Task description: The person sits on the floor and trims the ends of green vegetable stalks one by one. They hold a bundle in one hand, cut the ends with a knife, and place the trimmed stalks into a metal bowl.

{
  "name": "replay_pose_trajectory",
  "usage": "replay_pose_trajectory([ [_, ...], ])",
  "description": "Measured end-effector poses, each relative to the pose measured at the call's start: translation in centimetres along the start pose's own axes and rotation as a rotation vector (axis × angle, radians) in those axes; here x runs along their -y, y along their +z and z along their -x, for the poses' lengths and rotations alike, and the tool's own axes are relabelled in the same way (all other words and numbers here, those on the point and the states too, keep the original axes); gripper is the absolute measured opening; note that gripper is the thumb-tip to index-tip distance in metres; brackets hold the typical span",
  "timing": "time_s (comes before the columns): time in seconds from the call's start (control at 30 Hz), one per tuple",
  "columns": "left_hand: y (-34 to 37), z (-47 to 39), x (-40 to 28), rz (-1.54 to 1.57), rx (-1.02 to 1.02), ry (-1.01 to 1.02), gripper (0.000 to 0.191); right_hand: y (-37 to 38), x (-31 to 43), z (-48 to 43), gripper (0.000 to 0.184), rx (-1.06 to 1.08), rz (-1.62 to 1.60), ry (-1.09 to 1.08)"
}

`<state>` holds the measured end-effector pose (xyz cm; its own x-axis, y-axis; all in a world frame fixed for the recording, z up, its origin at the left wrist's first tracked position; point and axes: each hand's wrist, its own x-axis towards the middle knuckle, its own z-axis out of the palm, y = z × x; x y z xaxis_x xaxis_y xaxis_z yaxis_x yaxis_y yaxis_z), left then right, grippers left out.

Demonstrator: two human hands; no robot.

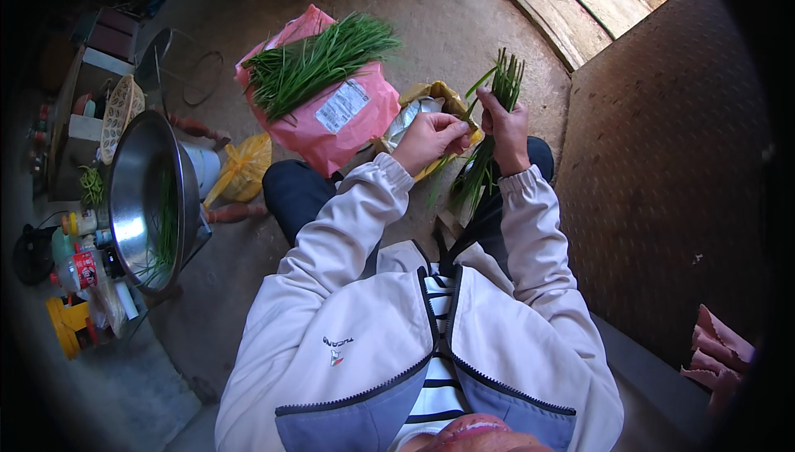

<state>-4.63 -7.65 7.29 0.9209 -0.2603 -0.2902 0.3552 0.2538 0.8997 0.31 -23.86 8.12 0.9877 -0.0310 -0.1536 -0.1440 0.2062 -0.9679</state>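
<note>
My right hand [508, 132] is closed around a bunch of long green leafy stalks [509, 79], probably garlic chives, with the cut ends up and the leaves hanging down. Beside it, my left hand [438, 140] pinches a thin green leaf between thumb and fingertips. Below both hands stands an open yellow bag [438, 89] with a silvery lining, partly hidden by my left hand. A larger heap of the same greens [320, 64] lies on a pink plastic bag [366, 110] bearing a printed label, on the floor to the left.
A steel basin [140, 203] with some greens inside stands at the left. Near it are a tied yellow plastic bag [245, 169], a patterned oval basket [122, 118], a plastic bottle [84, 271] and a yellow container [68, 328]. A brown metal door panel [658, 185] bounds the right side.
</note>
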Motion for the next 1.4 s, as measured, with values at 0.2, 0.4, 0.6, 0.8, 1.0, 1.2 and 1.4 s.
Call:
replay_pose_trajectory([
  [0.2, -2.0, 2.3, -0.2, 0.003, 0.057, -0.192, 0.022, -1.7, 1.0, -1.6, 0.021, -0.049, -0.084, 0.019],
  [0.4, -3.7, 4.5, 0.3, 0.149, 0.021, -0.285, 0.021, -4.1, 2.2, -4.0, 0.025, -0.094, -0.128, -0.018],
  [0.6, -4.4, 6.3, 0.3, 0.169, -0.015, -0.297, 0.019, -6.4, 3.0, -5.8, 0.022, -0.166, -0.177, -0.036],
  [0.8, -4.8, 6.9, 1.2, 0.206, -0.02, -0.286, 0.016, -7.4, 3.7, -5.8, 0.021, -0.161, -0.209, -0.067],
  [1.0, -4.9, 6.8, 2.4, 0.185, -0.094, -0.256, 0.016, -7.5, 4.1, -5.5, 0.018, -0.153, -0.241, -0.092],
  [1.2, -5.0, 6.3, 3.5, 0.166, -0.172, -0.269, 0.016, -7.0, 5.0, -4.8, 0.013, -0.127, -0.275, -0.125],
  [1.4, -6.5, 5.5, 5.9, 0.065, -0.281, -0.25, 0.018, -7.6, 5.6, -5.1, 0.009, -0.112, -0.296, -0.161],
])
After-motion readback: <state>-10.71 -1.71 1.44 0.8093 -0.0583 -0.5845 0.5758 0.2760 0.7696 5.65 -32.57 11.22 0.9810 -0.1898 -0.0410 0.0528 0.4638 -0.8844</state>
